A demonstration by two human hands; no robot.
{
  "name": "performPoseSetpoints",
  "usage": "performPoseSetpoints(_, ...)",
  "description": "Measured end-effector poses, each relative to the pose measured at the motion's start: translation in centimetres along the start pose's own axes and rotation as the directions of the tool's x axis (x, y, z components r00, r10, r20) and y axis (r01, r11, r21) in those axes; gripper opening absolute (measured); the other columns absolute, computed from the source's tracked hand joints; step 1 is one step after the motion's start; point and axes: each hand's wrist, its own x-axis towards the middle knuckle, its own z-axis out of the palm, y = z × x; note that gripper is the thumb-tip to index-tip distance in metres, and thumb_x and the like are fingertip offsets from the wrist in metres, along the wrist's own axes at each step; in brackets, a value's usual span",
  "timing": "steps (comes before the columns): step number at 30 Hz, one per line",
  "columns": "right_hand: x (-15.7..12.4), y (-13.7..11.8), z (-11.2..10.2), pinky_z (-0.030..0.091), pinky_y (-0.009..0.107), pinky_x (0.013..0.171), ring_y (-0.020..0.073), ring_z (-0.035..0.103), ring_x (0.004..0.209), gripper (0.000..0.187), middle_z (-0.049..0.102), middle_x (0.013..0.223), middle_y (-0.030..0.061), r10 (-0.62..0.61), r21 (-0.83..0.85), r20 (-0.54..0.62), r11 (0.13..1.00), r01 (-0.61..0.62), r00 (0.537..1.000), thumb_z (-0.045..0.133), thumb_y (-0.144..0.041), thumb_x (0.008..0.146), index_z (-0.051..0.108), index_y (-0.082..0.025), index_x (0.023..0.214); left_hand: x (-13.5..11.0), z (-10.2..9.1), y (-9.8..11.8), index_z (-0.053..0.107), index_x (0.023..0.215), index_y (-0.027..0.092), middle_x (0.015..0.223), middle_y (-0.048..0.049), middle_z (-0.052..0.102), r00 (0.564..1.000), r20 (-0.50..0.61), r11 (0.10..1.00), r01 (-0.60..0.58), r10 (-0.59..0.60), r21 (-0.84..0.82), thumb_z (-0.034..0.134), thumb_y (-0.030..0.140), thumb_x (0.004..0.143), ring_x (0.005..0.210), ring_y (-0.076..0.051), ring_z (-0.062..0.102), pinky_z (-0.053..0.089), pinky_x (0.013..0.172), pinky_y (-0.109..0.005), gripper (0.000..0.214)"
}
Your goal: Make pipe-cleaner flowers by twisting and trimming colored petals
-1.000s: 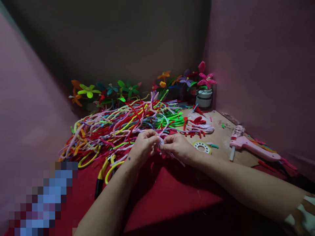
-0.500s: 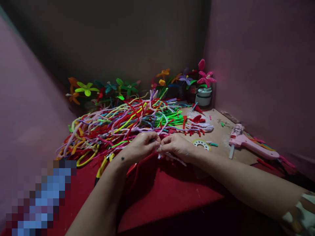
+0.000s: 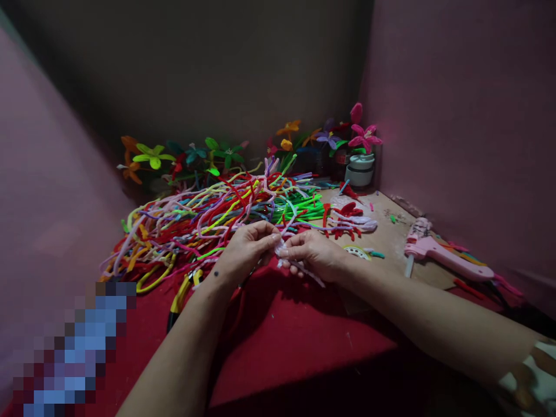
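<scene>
Between my hands is a small pale lilac pipe cleaner piece [image 3: 281,249], bent into a compact shape with a thin tail running down to the right. My left hand [image 3: 254,243] pinches its upper left side between thumb and forefinger. My right hand [image 3: 310,253] grips it from the right, thumb on top and the other fingers curled beneath. Just behind the hands lies a big heap of coloured pipe cleaners [image 3: 208,214]. Part of the piece is hidden by my fingers.
A pink glue gun [image 3: 452,260] rests on a brown board [image 3: 391,249] at the right, near a tape roll [image 3: 357,252]. Yellow-handled pliers [image 3: 180,298] and yellow scissors [image 3: 152,284] lie left on the red cloth [image 3: 304,347]. Pipe-cleaner flowers [image 3: 152,156] stand behind.
My hands have shifted slightly apart, so more of the lilac piece shows between them. My left hand has risen a little, and the tape roll is more covered by my right hand.
</scene>
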Motion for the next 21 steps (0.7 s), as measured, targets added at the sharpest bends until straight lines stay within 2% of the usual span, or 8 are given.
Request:
performPoseSetpoints(5,0.1,0.3,-0.1,0.031,0.018,0.034,0.0066,0.046,0.036,0.017,0.057,0.048,0.0000,-0.024,-0.068,0.012,0.997,0.025,1.000,0.065,-0.027,0.066,0.058,-0.012,0.063,0.1,0.4,0.1,0.052,0.067,0.013,0.050,0.0058,0.047,0.994,-0.104,0.998,-0.025,0.031,0.060,0.060,0.028,0.067,0.039,-0.003,0.034,0.024,0.037,-0.016,0.017)
performPoseSetpoints(8,0.0,0.4,0.0,0.032,0.019,0.037,0.0072,0.047,0.038,0.017,0.058,0.051,0.0011,-0.051,-0.087,0.001,0.995,0.051,0.999,0.066,-0.027,0.065,0.058,-0.011,0.061,0.3,0.6,-0.2,0.052,0.066,0.014,0.050,0.0059,0.047,0.994,-0.099,0.997,-0.031,0.039,0.076,0.059,0.027,0.067,0.039,-0.003,0.035,0.024,0.037,-0.016,0.016)
performPoseSetpoints(12,-0.1,0.3,0.3,0.033,0.021,0.042,0.0077,0.046,0.040,0.012,0.056,0.049,0.0003,-0.064,-0.034,-0.009,0.997,0.063,0.998,0.065,-0.020,0.061,0.059,-0.011,0.058,0.6,0.6,-0.5,0.052,0.067,0.014,0.050,0.0057,0.047,0.994,-0.106,0.998,-0.027,0.032,0.048,0.060,0.028,0.067,0.038,-0.003,0.036,0.025,0.037,-0.016,0.017)
performPoseSetpoints(15,0.2,0.2,0.2,0.030,0.022,0.044,0.0062,0.043,0.041,0.014,0.054,0.048,-0.0013,-0.089,0.080,-0.072,0.992,0.095,0.993,0.069,-0.020,0.057,0.058,-0.011,0.057,0.7,0.4,-0.6,0.054,0.076,0.015,0.052,0.0054,0.049,0.989,-0.141,0.999,-0.038,0.035,-0.021,0.058,0.036,0.071,0.038,-0.004,0.038,0.027,0.037,-0.016,0.022)
performPoseSetpoints(18,0.6,0.0,0.0,0.029,0.022,0.045,0.0063,0.043,0.044,0.017,0.056,0.054,0.0001,-0.137,0.203,-0.172,0.964,0.171,0.976,0.071,-0.023,0.057,0.060,-0.011,0.063,0.7,0.0,-0.8,0.054,0.078,0.016,0.056,0.0044,0.052,0.983,-0.183,0.991,-0.029,0.006,-0.128,0.057,0.042,0.071,0.038,-0.004,0.040,0.029,0.037,-0.016,0.027)
performPoseSetpoints(21,0.9,-0.2,-0.2,0.027,0.021,0.044,0.0057,0.042,0.044,0.019,0.055,0.056,0.0002,-0.177,0.259,-0.261,0.934,0.246,0.949,0.070,-0.023,0.059,0.059,-0.011,0.066,0.6,0.0,-1.1,0.056,0.078,0.015,0.062,0.0013,0.056,0.993,-0.079,0.979,0.066,-0.082,-0.191,0.061,0.042,0.069,0.038,-0.002,0.039,0.026,0.036,-0.015,0.028)
